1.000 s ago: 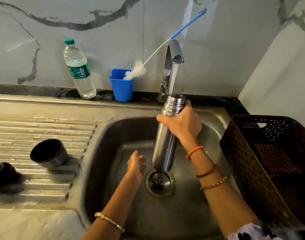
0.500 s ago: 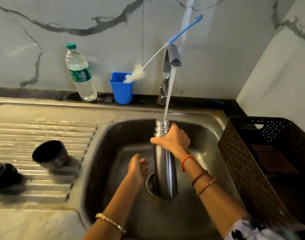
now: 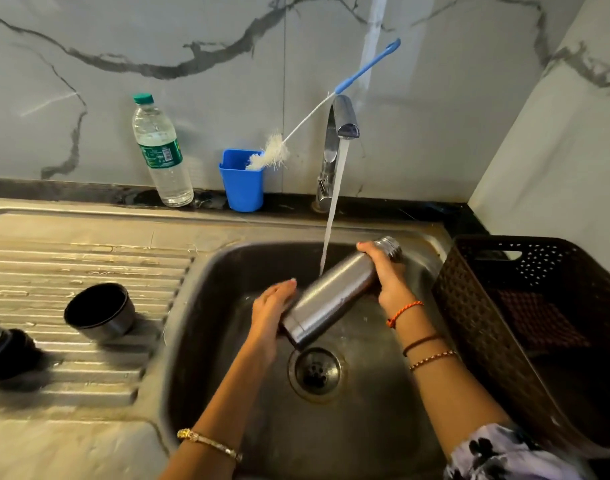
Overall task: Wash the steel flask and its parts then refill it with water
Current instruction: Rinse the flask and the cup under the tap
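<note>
Under the running tap (image 3: 341,123), both hands (image 3: 388,275) hold the tilted flask (image 3: 331,296).

Flask tipped over under the tap

The steel flask (image 3: 334,292), upright a moment ago, now lies slanted across the sink, mouth up to the right. The left hand (image 3: 272,306) has come onto its base end; the water stream (image 3: 331,216) now strikes its side.

Steel flask (image 3: 334,292) open, no cap, tilted over sink (image 3: 206,306): threaded mouth up-right, base down-left just above the drain; tap water hits its side. Steel cup lid (image 3: 100,311) on its side left of sink, on the drainboard. Dark stopper (image 3: 5,351) further left.
</note>
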